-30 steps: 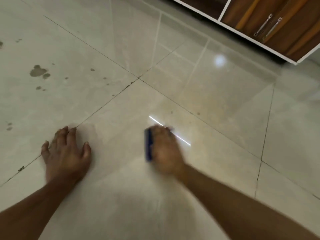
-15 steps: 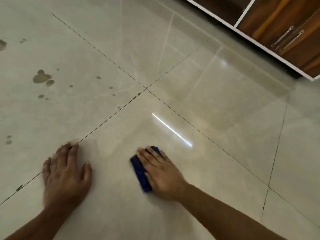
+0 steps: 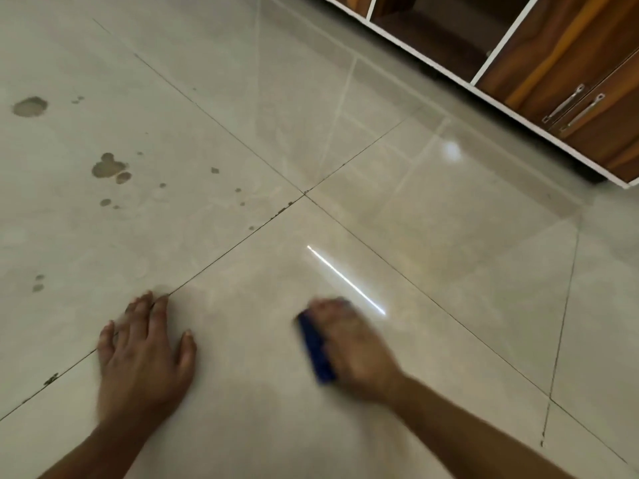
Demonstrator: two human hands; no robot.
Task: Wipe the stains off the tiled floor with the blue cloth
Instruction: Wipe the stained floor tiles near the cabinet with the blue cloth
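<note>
On the nearest glossy beige tile, the right hand (image 3: pixel 352 354) lies flat over the folded blue cloth (image 3: pixel 316 350), fingers stretched forward and, as far as the blur lets me tell, close together, pressing the cloth down w/ palm rather than pinching it. Only the cloth's left edge shows as a dark blue strip beside the hand; rest is hidden under it. The hand is smeared in the pic, so it looks mid-stroke, though direction can't be told. The left hand (image 3: pixel 145 357) is planted on the tiled floor (image 3: pixel 449 271) well apart from the cloth, fingers spread, thumb out, fingertips (image 3: pixel 160 304) on the dark grout line (image 3: pixel 221 254), prob. bracing body weight.

Outward from there: the tile under the cloth looks clean and shiny, w/ a thin bright light reflection (image 3: pixel 345 280) just ahead of the right hand. The tile to the left, beyond the grout line, holds the work left: a cluster of brown blotchy stains (image 3: pixel 109 167), a bigger round stain (image 3: pixel 30 107) further off, small specks (image 3: pixel 38 283) near the left edge, plus dark grime bits along the grout. None of these is near the cloth. Wooden cabinet w/ metal handles (image 3: pixel 570 81) sits top right, not involved.

Judgement: early to mid task, near tile about done, stained tile untouched
</note>
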